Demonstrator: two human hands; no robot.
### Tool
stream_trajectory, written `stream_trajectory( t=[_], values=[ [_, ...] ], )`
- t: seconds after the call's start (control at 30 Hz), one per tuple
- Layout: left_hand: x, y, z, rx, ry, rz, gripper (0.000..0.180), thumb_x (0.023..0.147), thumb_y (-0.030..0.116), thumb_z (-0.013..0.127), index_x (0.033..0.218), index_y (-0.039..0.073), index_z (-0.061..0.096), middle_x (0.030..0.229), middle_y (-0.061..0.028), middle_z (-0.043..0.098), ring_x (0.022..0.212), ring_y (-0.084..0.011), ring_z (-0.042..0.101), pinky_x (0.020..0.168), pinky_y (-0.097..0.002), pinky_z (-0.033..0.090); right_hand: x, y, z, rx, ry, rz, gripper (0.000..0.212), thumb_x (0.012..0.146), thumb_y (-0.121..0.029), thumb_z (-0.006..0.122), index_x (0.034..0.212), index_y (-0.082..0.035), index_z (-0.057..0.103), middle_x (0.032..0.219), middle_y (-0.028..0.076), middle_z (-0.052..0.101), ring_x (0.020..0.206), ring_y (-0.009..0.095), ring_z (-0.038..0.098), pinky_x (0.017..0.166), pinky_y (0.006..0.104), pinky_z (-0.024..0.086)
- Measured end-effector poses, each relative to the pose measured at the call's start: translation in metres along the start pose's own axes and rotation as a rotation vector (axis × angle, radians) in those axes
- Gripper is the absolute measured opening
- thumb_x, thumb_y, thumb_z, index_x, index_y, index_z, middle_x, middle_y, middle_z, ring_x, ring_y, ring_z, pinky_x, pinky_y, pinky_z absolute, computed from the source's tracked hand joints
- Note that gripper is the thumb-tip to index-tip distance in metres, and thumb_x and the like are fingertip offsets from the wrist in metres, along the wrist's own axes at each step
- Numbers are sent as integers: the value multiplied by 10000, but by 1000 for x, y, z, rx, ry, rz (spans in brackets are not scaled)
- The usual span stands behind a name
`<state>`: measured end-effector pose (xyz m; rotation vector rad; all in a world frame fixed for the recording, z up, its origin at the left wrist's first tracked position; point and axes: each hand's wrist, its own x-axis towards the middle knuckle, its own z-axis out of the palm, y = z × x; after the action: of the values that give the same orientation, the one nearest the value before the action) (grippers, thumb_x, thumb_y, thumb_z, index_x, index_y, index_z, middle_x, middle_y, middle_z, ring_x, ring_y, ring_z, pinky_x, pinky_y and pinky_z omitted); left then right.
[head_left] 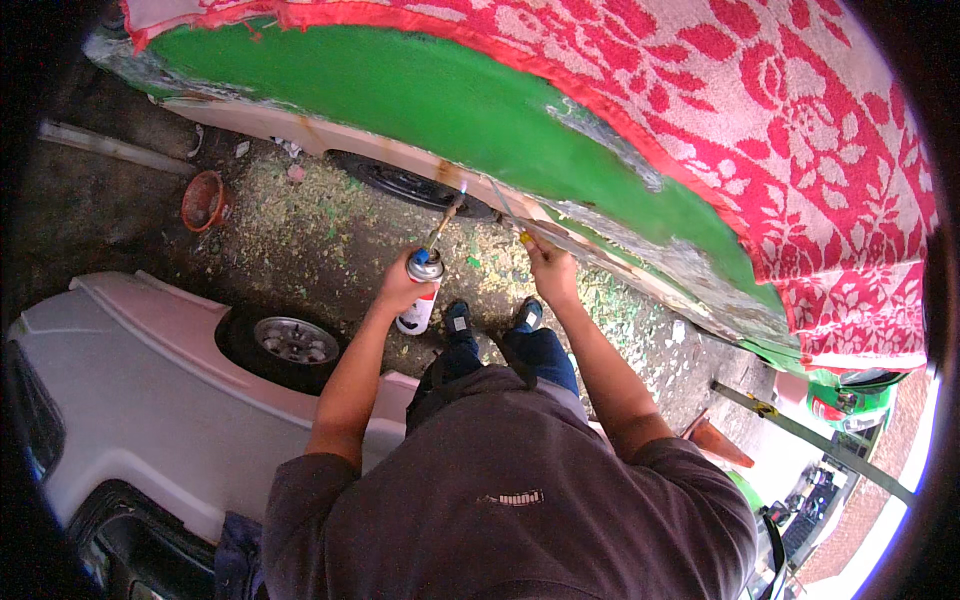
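My left hand (398,284) is wrapped round the canister of a gas blowtorch (420,310), which has a white and red body and a blue valve. Its nozzle points up and away toward the lower side of a car body, and a small pale flame shows at the tip. My right hand (552,272) closes on a thin-bladed tool (508,208) with a yellow part at the grip. That blade leans toward the same lower edge of the car body (420,100), where green paint meets a pinkish-beige strip.
A red and white floral cloth (780,150) drapes over the green car. At the left stands a grey and pink car (180,370). Paint flakes litter the floor (290,220), near an orange-brown pot (205,202). An orange piece (718,440) lies at the right.
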<state>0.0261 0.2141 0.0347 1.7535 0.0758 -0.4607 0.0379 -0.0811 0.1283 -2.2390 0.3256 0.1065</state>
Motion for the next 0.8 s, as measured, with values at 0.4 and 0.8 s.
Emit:
stream_trajectory(
  t=[0.4,0.8],
  values=[
    [2,-1,4,-141,-32,14,588,681,64,802,1208,40,543,1056,-74,666,975,-173,638,879,-351,506,9,13,12,-72,-33,1,323,936,-291,632,1232,-165,669,760,190,643,672,261,633,659,382,515],
    [-1,1,5,-151,-7,29,537,667,45,799,1153,48,571,1063,-46,671,983,-149,631,909,-338,492,15,14,10,-3,-36,-10,313,944,-286,615,1230,-170,668,864,225,670,778,336,669,707,415,522]
  ],
)
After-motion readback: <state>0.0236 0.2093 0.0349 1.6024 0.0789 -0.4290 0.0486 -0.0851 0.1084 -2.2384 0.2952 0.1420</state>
